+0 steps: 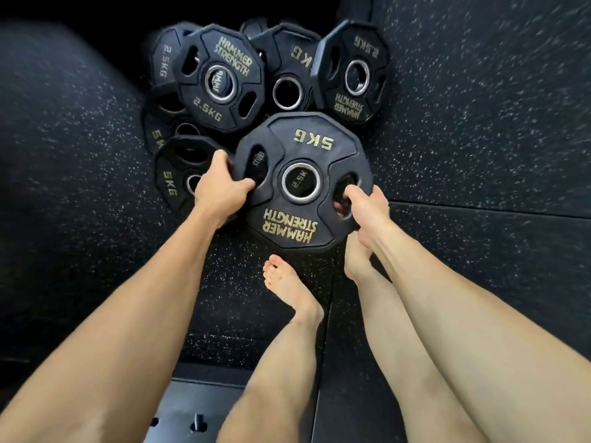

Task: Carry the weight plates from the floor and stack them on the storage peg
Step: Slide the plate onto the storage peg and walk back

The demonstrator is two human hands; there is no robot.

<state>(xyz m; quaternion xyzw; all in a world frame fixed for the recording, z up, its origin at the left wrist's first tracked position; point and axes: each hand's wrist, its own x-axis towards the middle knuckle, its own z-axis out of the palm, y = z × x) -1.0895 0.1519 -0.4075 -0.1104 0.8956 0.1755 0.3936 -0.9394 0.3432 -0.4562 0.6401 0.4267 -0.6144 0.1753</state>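
Here, face-up 5 kg plate (303, 180), lettering inverted, left hand (220, 187) and right hand (367, 209) clamped through its slots.

the scene is dim overall, with the top edge falling to near black. light seems to come from above and behind the camera, brightening the bare forearms and legs while the speckled rubber floor (479, 123) stays dark. soft glare sits on the steel center ring of the 5 kg plate (303, 182), whose gold lettering reads sharply. the wide-angle lens bends the edges strongly. the left side and upper right corner smear with blur, floor specks stretching into streaks. shadows under the plate pile (256, 75) are deep.
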